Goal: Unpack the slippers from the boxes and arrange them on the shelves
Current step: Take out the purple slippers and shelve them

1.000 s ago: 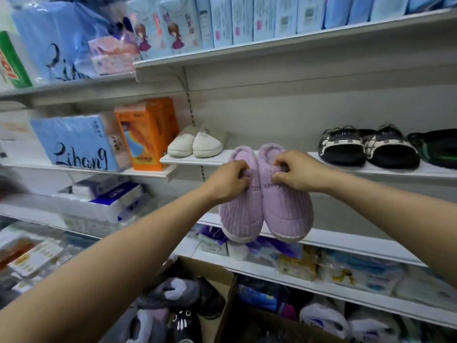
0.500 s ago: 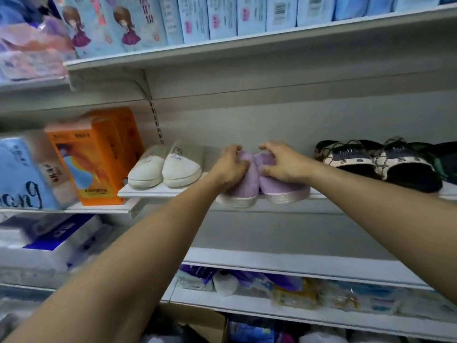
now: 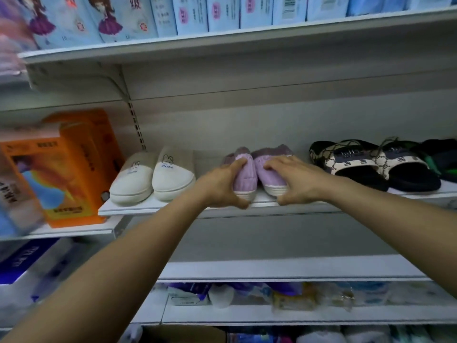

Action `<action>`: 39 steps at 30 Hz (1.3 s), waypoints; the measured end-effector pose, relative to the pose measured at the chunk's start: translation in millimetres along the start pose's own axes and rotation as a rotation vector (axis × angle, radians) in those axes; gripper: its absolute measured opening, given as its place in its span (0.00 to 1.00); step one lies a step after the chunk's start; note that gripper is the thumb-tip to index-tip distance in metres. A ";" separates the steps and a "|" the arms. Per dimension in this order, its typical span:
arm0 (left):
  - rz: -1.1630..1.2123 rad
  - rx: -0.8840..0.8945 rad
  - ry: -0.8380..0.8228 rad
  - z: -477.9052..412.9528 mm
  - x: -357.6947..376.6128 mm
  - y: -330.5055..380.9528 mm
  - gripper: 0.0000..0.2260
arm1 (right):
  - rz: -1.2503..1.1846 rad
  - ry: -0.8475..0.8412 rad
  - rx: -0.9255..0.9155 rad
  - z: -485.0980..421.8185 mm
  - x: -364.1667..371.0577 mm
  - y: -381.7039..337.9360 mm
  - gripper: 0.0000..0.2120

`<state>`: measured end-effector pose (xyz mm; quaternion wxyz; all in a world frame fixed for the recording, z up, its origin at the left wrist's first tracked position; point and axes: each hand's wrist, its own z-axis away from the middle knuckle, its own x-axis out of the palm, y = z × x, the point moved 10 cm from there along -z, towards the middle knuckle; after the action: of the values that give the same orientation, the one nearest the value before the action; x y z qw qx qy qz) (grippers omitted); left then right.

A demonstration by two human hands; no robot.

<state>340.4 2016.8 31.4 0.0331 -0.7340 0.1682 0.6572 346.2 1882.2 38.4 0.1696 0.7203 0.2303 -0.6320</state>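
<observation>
Both purple slippers (image 3: 243,174) now flat on shelf (image 3: 173,207), pushed further back, left hand (image 3: 220,188) and right hand (image 3: 298,181) each grasping one

Forearms are bare, likewise left hand (image 3: 220,185) and right hand (image 3: 300,180)

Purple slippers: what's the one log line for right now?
step: shelving | purple slippers: on shelf, between white slippers and sandals | left hand: holds left one | right hand: holds right one

1. Dim, cool, even light overall.
2. Soft shadow beneath the upper shelf (image 3: 222,43).
3. Left edge motion-blurred; orange box (image 3: 74,164) smeared.
4. Wide-angle bowing: shelf lines curve toward the corners.
</observation>
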 end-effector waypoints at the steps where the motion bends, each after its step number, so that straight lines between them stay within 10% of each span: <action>1: 0.002 -0.019 -0.007 -6.1 0.5 -6.2 0.51 | -0.019 0.008 0.017 -6.5 0.2 0.7 0.41; 9: 0.139 -0.066 0.011 -24.7 9.3 -18.8 0.49 | -0.015 0.029 0.105 -16.0 9.8 7.0 0.39; 20: 0.119 -0.030 0.573 127.3 -28.7 52.5 0.24 | -0.134 0.474 0.089 109.1 -39.8 -9.6 0.18; 39: 0.226 -0.353 0.278 266.2 101.5 13.8 0.23 | -0.272 0.116 -0.105 177.8 110.1 -88.2 0.15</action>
<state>90.7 2055.0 -100.9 -0.1926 -0.7882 0.1347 0.5688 160.6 1873.8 -91.9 0.1062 0.7080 0.3678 -0.5935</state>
